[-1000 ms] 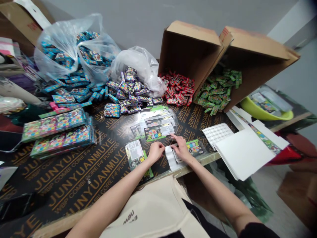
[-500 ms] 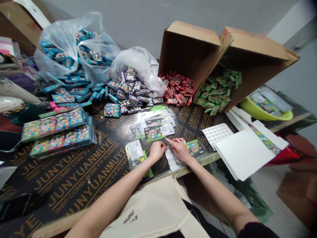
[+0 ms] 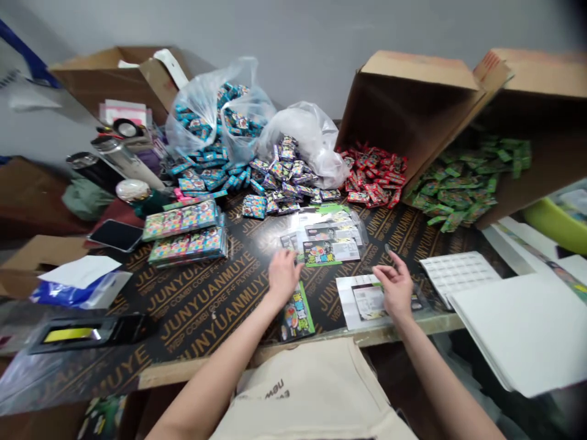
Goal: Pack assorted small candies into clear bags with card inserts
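My left hand (image 3: 283, 278) is curled over the upper end of a black and green printed card (image 3: 299, 315) with colourful lettering, its fingertips bent against it. My right hand (image 3: 395, 286) hovers over a white sheet (image 3: 345, 305) near the front edge. One of its fingers is raised, apart from the others. A small greyish patch shows at that raised fingertip; I cannot make out what it is. Partly under this hand, a dark packet with a pale label (image 3: 367, 302) lies on the sheet. Beyond both hands are several overlapping printed cards (image 3: 332, 250) in clear film.
Blue packets in clear bags (image 3: 199, 122), purple packets (image 3: 287, 180), red packets (image 3: 376, 174) and green packets (image 3: 458, 189) stand along the back, the last two spilling from cartons. Stacked strips (image 3: 186, 244) and a phone (image 3: 114, 235) lie left; white sheets (image 3: 527, 324) lie right.
My hands, together over the white sheet before, have moved apart. The left is now on the printed card; the right has lifted and stays near the sheet. The view has swung left.
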Action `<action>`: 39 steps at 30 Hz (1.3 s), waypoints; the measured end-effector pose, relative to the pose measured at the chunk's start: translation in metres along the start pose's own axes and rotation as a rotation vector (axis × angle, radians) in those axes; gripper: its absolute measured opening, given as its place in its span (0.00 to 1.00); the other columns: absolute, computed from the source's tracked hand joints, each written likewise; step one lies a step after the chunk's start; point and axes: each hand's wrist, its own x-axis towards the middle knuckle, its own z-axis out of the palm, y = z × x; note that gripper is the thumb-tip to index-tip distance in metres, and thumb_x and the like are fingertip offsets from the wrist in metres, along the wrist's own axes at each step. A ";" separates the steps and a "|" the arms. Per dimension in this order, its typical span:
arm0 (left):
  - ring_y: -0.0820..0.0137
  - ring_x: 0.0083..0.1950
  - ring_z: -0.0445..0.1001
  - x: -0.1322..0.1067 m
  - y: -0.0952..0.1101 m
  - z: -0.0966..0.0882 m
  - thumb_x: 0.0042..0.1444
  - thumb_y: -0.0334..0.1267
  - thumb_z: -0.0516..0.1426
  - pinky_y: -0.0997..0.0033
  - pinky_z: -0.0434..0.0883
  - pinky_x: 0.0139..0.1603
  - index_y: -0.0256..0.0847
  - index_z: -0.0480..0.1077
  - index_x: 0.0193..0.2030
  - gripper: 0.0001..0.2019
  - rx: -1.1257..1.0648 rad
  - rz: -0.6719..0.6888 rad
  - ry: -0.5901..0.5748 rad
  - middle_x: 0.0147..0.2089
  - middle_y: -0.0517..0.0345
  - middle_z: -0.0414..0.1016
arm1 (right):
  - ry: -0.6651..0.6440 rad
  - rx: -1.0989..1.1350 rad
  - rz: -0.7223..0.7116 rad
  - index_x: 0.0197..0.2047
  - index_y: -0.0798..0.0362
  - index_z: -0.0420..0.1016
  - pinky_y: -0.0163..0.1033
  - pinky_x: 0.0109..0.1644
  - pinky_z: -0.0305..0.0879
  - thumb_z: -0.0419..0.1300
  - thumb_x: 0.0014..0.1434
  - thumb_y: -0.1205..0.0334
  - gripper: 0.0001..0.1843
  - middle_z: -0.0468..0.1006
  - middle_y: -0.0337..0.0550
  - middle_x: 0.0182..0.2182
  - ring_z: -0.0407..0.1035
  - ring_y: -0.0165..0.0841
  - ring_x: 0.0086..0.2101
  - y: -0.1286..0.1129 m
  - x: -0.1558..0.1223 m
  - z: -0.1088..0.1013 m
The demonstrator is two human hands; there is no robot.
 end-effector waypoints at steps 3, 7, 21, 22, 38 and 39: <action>0.59 0.47 0.66 0.003 -0.032 -0.031 0.46 0.38 0.61 0.61 0.62 0.49 0.40 0.73 0.37 0.11 0.022 -0.032 0.030 0.40 0.51 0.72 | -0.075 0.061 0.041 0.57 0.52 0.58 0.40 0.42 0.65 0.65 0.45 0.62 0.36 0.74 0.38 0.28 0.69 0.29 0.30 -0.012 0.004 0.020; 0.68 0.37 0.71 0.000 -0.032 -0.045 0.49 0.35 0.59 0.71 0.66 0.41 0.40 0.74 0.38 0.09 -0.072 0.068 -0.007 0.35 0.56 0.73 | -0.321 0.132 0.110 0.58 0.51 0.56 0.37 0.38 0.64 0.66 0.44 0.61 0.39 0.74 0.35 0.26 0.68 0.28 0.28 -0.045 0.007 0.071; 0.69 0.33 0.75 -0.028 0.003 -0.068 0.45 0.31 0.58 0.73 0.70 0.36 0.37 0.76 0.31 0.06 -0.421 0.097 0.078 0.32 0.55 0.79 | -1.080 0.007 0.199 0.60 0.51 0.52 0.31 0.31 0.57 0.61 0.44 0.69 0.39 0.67 0.28 0.21 0.62 0.24 0.23 -0.101 -0.007 0.156; 0.69 0.32 0.75 -0.029 0.005 -0.068 0.45 0.31 0.58 0.73 0.70 0.36 0.37 0.76 0.32 0.07 -0.410 0.096 0.087 0.32 0.55 0.79 | -1.087 -0.003 0.200 0.60 0.51 0.52 0.31 0.30 0.56 0.61 0.44 0.69 0.39 0.66 0.28 0.20 0.62 0.24 0.23 -0.101 -0.007 0.158; 0.71 0.27 0.70 -0.014 0.008 -0.084 0.41 0.39 0.62 0.75 0.64 0.30 0.37 0.75 0.34 0.12 -0.274 0.125 -0.076 0.26 0.59 0.75 | -0.764 -0.035 0.216 0.62 0.41 0.44 0.32 0.29 0.63 0.63 0.41 0.68 0.49 0.65 0.36 0.34 0.60 0.21 0.22 -0.076 -0.009 0.158; 0.71 0.27 0.70 -0.010 0.003 -0.091 0.42 0.40 0.62 0.75 0.64 0.29 0.36 0.75 0.32 0.11 -0.301 0.110 -0.115 0.25 0.58 0.75 | -0.698 -0.021 0.213 0.62 0.41 0.44 0.34 0.31 0.64 0.63 0.42 0.66 0.48 0.65 0.38 0.36 0.62 0.23 0.24 -0.076 -0.008 0.155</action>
